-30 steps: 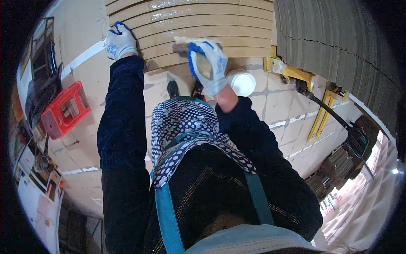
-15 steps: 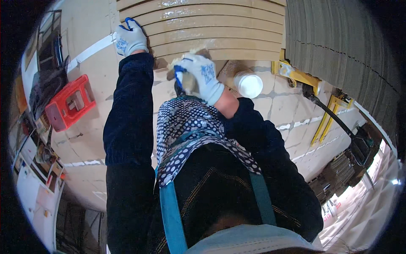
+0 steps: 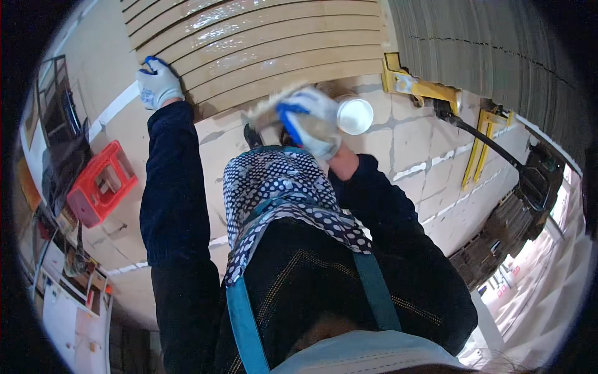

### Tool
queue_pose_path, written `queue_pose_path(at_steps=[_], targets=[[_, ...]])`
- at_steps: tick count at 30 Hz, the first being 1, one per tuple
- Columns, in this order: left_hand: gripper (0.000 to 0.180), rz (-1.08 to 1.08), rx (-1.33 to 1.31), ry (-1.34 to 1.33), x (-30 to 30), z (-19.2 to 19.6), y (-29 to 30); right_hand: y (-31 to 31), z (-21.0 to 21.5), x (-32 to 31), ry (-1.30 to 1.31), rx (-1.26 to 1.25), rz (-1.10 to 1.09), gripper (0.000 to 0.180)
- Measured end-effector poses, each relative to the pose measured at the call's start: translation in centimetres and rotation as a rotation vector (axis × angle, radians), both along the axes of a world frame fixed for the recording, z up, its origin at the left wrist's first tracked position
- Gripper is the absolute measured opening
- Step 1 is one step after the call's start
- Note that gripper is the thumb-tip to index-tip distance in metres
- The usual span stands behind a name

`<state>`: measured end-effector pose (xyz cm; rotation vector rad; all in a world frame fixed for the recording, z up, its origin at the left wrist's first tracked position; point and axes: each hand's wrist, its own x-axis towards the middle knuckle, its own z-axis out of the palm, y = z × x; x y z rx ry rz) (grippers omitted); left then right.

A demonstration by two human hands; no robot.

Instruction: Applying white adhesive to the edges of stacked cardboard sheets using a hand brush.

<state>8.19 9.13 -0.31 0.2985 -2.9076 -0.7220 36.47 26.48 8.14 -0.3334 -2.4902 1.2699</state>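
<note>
wooden slats [image 3: 274, 47] lie stacked side by side on the tiled floor [image 3: 430, 143], long axes running left to right across the head view. left hand [image 3: 159, 84], gloved, rests on the stack's left end, fingers pressed together over the edge. right hand [image 3: 308, 121], nearer the closest slat, is curled around what looks like a brush [image 3: 265, 113], blurred, just above a white round container [image 3: 355, 115].

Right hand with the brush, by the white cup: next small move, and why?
Probably sweep the brush up onto the nearest wooden slat. The right hand grips it just below the slats' lower edge, bristles blurred and pointing left, beside the white cup. The left hand already rests on the stack's left end, and the upper slats look glossy.
</note>
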Motion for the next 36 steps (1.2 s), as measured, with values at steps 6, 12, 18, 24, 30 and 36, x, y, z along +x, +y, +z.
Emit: queue_pose_path(at_steps=[6, 12, 18, 24, 30, 36], targets=[[0.053, 0.013, -0.04, 0.032, -0.6, -0.4, -0.9, 4.8, 0.6, -1.9, 0.184, 0.033, -0.256, 0.019], [0.052, 0.005, -0.031, 0.038, -0.3, 0.6, -0.8, 3.2, 1.6, 4.3, 0.094, -0.083, -0.22, 0.013], [0.028, -0.328, -0.009, 0.081, -4.7, -7.3, -6.0, 5.8, 1.6, -3.2, 0.371, -0.253, -0.144, 0.021], [0.043, -0.903, -0.476, 0.466, -11.8, -12.1, -9.0, 12.0, -1.0, -10.0, 0.233, -1.005, -0.285, 0.031], [0.055, -0.334, 0.865, -0.616, -2.3, -6.8, -13.3, 18.9, -3.7, -5.8, -0.096, -0.213, -0.672, 0.045], [0.06, -0.002, 0.734, -0.563, 7.1, -1.8, -8.6, 20.1, -3.4, 0.5, -0.389, 0.386, -0.746, 0.056]])
